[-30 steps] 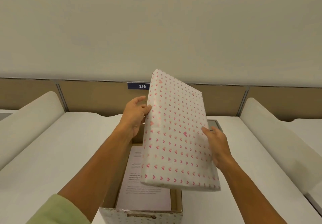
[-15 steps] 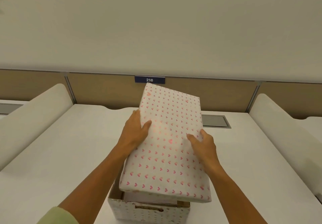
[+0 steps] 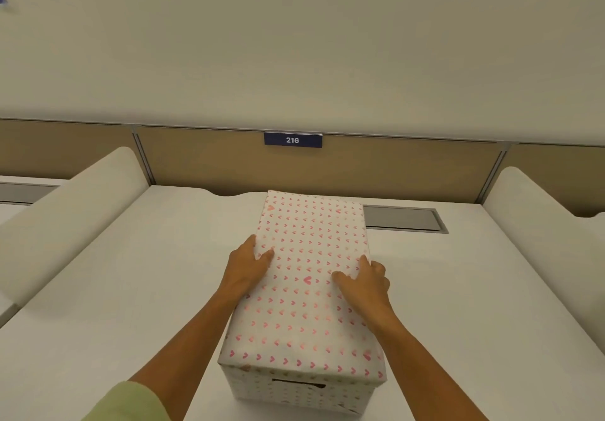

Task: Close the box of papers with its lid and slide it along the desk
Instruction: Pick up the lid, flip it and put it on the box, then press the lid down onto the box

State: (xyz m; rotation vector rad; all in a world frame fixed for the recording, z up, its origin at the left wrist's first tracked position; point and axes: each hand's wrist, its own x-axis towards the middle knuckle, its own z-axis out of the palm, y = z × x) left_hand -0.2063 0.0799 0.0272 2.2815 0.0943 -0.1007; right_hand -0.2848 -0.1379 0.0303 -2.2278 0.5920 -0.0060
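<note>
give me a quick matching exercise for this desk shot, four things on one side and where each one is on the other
Things:
1. lid
2. left hand
3. number sign 216
4. grey cable hatch

Places:
A. set flush in the desk, right of the box
B. on the brown back panel
C. on top of the box
D. gripping the lid's left edge

Pairs: 1-C, 2-D, 3-B, 4-A
</note>
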